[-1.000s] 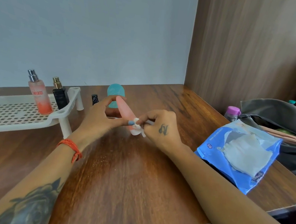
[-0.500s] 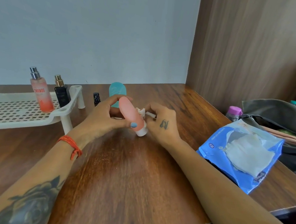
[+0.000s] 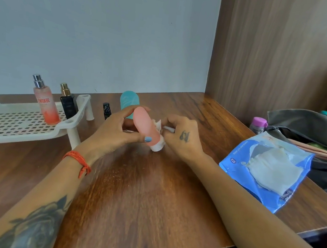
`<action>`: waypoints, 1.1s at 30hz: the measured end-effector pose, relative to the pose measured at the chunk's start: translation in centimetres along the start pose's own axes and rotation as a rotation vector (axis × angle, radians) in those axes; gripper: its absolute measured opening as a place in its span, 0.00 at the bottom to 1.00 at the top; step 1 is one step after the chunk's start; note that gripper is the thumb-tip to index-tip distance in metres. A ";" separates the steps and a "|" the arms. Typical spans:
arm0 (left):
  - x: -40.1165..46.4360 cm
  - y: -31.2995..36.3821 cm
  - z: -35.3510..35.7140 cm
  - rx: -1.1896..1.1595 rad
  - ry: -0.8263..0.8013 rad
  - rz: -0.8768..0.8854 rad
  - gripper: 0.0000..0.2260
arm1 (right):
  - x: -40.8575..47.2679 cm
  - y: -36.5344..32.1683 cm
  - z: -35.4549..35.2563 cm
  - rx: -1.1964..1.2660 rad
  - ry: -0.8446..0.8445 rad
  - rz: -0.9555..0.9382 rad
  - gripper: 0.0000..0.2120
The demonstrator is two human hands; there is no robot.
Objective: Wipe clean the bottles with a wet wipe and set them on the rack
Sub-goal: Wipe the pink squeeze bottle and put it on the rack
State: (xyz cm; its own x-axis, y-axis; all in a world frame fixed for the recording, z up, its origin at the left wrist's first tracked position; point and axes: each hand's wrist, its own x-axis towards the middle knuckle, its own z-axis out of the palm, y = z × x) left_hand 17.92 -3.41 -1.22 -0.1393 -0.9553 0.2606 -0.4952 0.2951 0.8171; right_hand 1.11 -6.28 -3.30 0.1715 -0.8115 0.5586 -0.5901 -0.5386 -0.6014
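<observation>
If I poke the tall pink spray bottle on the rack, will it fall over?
Probably. The tall pink spray bottle is narrow and upright, so likely tippy. It stands on the white holey plastic rack, which may wobble it.

Two bottles (image 3: 47,101) stand on the rack (image 3: 17,126), left of the wipes pack (image 3: 264,171).

Salmon-pink bottle (image 3: 145,126), white-capped; teal bottle (image 3: 129,101); black perfume bottle (image 3: 68,103), gold-topped; white lattice-perforated rack (image 3: 15,128); blue wipes pack (image 3: 264,171); brown wood-grained tabletop (image 3: 140,198).
</observation>
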 end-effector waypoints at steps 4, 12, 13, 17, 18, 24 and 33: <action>0.0 0.1 -0.1 -0.018 -0.001 -0.004 0.29 | -0.7 -0.7 -0.3 0.000 0.090 -0.094 0.06; 0.0 0.0 0.1 -0.033 0.033 0.017 0.28 | -0.4 -1.6 1.1 -0.003 0.198 -0.550 0.13; 0.1 -0.1 0.1 -0.020 0.036 0.011 0.28 | -0.3 -1.5 1.0 -0.010 0.179 -0.515 0.15; 0.2 -0.1 0.1 0.000 0.025 -0.010 0.29 | -0.1 -1.2 0.8 -0.045 0.089 -0.265 0.14; 0.2 -0.2 0.2 -0.003 0.031 -0.008 0.29 | -0.1 -0.9 0.8 -0.100 0.035 -0.189 0.12; 0.3 -0.6 0.1 -0.010 0.076 -0.030 0.28 | -1.5 -1.6 0.1 -0.105 0.015 -0.291 0.14; 0.5 -0.9 0.3 -0.027 0.144 -0.096 0.30 | -0.8 -0.6 -0.4 -0.059 -0.042 0.119 0.13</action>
State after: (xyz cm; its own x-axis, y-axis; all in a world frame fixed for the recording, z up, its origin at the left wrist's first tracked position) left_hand 18.02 -4.19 -1.93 0.0329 -0.9676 0.2502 -0.4764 0.2048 0.8551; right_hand 1.01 -5.21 -3.19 0.1303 -0.8782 0.4601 -0.6533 -0.4251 -0.6265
